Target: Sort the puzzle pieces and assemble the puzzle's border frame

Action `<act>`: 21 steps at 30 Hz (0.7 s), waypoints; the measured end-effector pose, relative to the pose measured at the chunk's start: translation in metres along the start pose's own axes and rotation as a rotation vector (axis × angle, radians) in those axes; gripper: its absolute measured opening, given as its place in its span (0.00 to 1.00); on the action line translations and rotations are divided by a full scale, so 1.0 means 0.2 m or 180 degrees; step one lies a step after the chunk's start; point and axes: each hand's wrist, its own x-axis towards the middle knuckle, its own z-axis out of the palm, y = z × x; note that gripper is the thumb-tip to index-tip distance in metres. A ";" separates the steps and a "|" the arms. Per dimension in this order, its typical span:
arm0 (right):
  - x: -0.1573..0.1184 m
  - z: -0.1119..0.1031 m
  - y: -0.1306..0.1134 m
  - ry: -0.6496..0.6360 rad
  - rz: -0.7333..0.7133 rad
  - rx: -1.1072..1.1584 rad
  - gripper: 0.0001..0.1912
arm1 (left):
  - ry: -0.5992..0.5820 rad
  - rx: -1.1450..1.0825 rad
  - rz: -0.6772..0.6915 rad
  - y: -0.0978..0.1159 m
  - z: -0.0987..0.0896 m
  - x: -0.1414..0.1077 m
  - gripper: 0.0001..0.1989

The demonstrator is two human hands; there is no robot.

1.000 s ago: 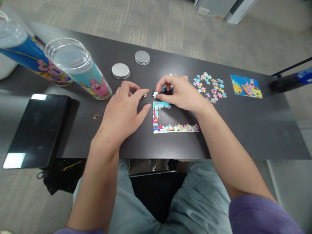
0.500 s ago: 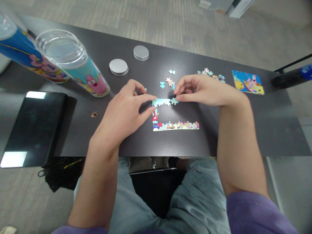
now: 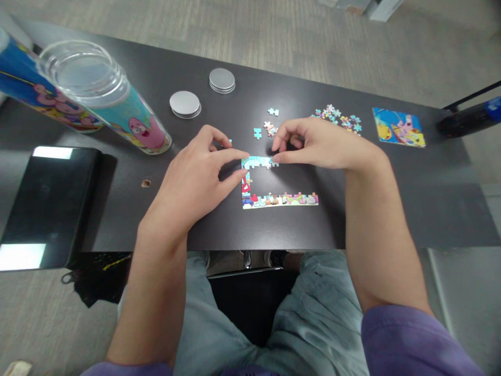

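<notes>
A partly joined jigsaw puzzle [image 3: 282, 200] lies on the dark table, forming a top row, a left side and a longer bottom row. My left hand [image 3: 201, 169] is at its upper left corner, thumb and index finger apart and touching the edge. My right hand [image 3: 309, 143] pinches a puzzle piece [image 3: 275, 162] at the right end of the top row; the fingertips partly cover it. Just above lie loose pieces, among them a blue piece [image 3: 257, 133], a pale piece [image 3: 273, 112] and a small cluster [image 3: 269, 128] partly behind my right fingers.
More loose pieces [image 3: 332, 113] form a pile beyond my right wrist. A picture card [image 3: 398, 127] and a dark bottle [image 3: 465, 122] are at the right. Silver lids [image 3: 185, 103], two printed canisters [image 3: 144, 130] and a black tablet-like device [image 3: 49, 201] occupy the left.
My right hand has moved slightly left with the puzzle piece, which now sits against the top row's end, the earlier gap closed. My left hand stays at the corner. The view has shifted slightly.
</notes>
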 end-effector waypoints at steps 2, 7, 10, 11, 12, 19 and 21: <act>0.00 0.00 -0.01 -0.0052 0.0031 -0.0007 0.27 | 0.0014 -0.0024 -0.0021 0.00 0.00 0.00 0.18; 0.00 0.00 0.00 -0.0085 0.0069 -0.0136 0.20 | 0.0029 -0.0010 -0.0016 -0.01 0.01 0.00 0.17; 0.00 0.00 0.00 -0.0095 0.0048 -0.0217 0.15 | 0.0035 -0.0015 -0.0007 -0.01 0.00 0.00 0.17; 0.00 0.00 0.00 -0.0108 0.0055 -0.0248 0.14 | 0.0027 -0.0014 -0.0014 0.00 0.00 0.00 0.17; 0.00 0.00 0.00 -0.0114 0.0070 -0.0274 0.13 | 0.0023 -0.0012 -0.0022 0.00 0.00 0.00 0.17; 0.00 0.00 0.01 0.0007 0.0190 -0.0250 0.14 | -0.0068 0.0046 -0.0099 0.01 -0.01 0.00 0.17; 0.00 0.01 0.02 0.0054 0.0183 -0.0214 0.14 | -0.0076 0.0051 -0.0100 0.02 -0.01 0.00 0.17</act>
